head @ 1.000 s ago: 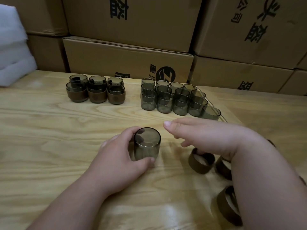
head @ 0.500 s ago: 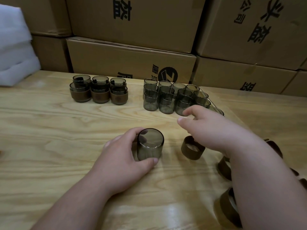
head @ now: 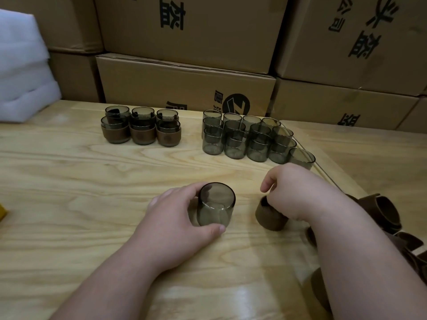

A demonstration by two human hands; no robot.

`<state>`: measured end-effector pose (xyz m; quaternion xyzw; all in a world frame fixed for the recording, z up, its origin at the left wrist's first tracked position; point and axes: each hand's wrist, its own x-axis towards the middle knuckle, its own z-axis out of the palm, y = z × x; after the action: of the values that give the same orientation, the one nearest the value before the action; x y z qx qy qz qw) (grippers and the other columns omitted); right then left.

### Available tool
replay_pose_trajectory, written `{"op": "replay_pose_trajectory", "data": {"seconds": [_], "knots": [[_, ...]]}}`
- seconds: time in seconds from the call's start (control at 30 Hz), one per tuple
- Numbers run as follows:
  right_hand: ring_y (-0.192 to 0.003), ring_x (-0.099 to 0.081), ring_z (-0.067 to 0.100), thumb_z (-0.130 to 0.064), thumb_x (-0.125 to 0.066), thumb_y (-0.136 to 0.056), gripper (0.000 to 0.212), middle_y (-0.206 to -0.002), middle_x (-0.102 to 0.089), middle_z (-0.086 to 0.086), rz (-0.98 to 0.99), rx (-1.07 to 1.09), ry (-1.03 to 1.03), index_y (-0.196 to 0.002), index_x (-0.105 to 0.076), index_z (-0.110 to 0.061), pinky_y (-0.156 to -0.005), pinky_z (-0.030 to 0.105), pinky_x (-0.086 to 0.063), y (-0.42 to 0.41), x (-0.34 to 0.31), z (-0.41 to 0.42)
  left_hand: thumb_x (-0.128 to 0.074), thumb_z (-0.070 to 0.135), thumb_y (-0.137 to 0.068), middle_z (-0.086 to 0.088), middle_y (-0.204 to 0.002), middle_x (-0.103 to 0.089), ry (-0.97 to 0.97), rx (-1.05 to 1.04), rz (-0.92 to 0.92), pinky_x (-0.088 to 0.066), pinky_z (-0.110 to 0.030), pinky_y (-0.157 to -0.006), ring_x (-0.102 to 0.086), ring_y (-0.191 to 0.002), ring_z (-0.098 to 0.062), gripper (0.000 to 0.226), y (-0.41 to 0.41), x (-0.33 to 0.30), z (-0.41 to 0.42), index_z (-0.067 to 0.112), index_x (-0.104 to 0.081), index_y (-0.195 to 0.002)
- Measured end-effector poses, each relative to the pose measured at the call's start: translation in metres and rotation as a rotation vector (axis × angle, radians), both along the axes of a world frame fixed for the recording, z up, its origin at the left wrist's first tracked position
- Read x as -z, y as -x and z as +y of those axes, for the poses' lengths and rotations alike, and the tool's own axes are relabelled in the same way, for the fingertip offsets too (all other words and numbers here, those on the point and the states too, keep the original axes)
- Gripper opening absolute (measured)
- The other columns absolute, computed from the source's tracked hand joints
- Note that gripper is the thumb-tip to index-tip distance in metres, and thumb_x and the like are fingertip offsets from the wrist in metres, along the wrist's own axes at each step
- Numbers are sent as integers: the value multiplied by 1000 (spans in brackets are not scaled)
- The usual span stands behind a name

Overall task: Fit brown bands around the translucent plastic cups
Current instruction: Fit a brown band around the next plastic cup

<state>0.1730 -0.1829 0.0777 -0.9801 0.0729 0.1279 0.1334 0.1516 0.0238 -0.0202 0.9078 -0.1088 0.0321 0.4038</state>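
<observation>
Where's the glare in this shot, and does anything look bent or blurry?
Head view: soft glare patches sit on the wooden table near the bottom edge; the wide lens bows the table's far edge and tilts the cardboard boxes; the pile of brown bands at the right edge is dark and soft; the cup in the left hand stays fairly sharp.

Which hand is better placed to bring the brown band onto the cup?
The right hand. It already holds a brown band on the table, just right of the cup. The left hand is busy keeping that cup steady.
</observation>
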Motion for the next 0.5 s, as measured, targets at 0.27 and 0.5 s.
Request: {"op": "replay_pose_trajectory", "data": {"seconds": [0.27,0.5], "knots": [[-62,-65,13,-14,-64,-87,22,-74,-70,-4,-232,39,-208,-73,-73,-28,-45,26,-49,-2,5,-6,-72,79,-46,42,-125,-53,196,0,-14,-37,-26,-111,-44,-132,7,98,1,2,0,67,-38,-138],[-52,-63,4,-24,-67,-79,13,-63,-66,-22,-461,0,-415,-72,-72,-34,-39,23,-46,3,1,17,-81,72,-53,32,-125,-63,372,-11,-180,-41,-23,-98,-53,-126,3,84,6,0,-1,58,-52,-131]]}}
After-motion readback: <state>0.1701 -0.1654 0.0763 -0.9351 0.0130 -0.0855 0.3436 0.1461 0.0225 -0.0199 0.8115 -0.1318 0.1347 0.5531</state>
